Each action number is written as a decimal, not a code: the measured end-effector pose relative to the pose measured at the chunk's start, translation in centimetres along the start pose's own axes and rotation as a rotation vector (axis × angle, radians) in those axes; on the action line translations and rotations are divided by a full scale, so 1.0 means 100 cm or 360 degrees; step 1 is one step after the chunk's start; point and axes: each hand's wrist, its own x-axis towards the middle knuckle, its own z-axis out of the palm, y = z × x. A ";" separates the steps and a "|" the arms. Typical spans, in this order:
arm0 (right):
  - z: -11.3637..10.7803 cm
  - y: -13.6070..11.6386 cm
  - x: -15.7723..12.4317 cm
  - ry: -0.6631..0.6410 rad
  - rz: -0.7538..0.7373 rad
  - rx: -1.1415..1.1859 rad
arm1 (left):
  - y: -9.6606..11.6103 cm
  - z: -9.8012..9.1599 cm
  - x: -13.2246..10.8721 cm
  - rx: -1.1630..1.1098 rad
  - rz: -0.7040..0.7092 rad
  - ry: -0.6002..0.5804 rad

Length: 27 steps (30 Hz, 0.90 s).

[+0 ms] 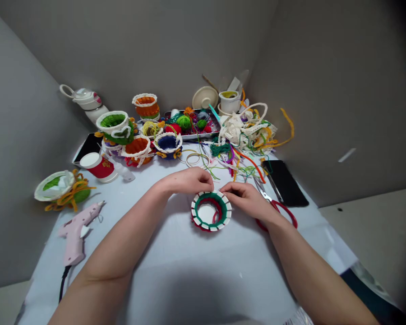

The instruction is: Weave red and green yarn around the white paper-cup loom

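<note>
A paper cup (211, 211) cut into strips and woven round with green and red yarn stands on the white table (176, 266) in front of me. My left hand (188, 180) is closed, with its fingertips pinching at the cup's far rim. My right hand (246, 197) is closed too, its fingers pressed to the cup's right rim. Both hands grip the cup from either side. What strand they pinch is too small to tell.
A pink glue gun (77, 231) lies at the left. Red-handled scissors (274, 208) and a black phone (284, 182) lie right of my right hand. Several finished yarn cups (137, 149), a tray of yarn balls (189, 123) and a heap of lace and cords (246, 131) fill the back.
</note>
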 end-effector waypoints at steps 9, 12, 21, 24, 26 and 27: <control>0.002 0.000 0.000 -0.0063 -0.0051 -0.0064 | 0.006 0.008 0.006 -0.0031 0.0109 0.0065; 0.001 -0.001 -0.001 -0.0057 -0.0044 -0.0098 | 0.006 0.012 0.009 -0.0068 0.0084 0.0090; -0.013 -0.015 -0.012 0.0006 -0.0128 -0.0316 | 0.005 0.013 0.010 -0.0118 0.0051 0.0149; -0.015 -0.020 -0.015 0.0051 -0.0167 -0.0406 | 0.005 0.015 0.010 -0.0076 0.0058 0.0152; -0.014 -0.023 -0.016 0.0087 -0.0207 -0.0459 | 0.005 0.015 0.010 -0.0047 0.0043 0.0162; -0.014 -0.025 -0.017 0.0101 -0.0238 -0.0487 | 0.005 0.016 0.010 -0.0036 0.0035 0.0169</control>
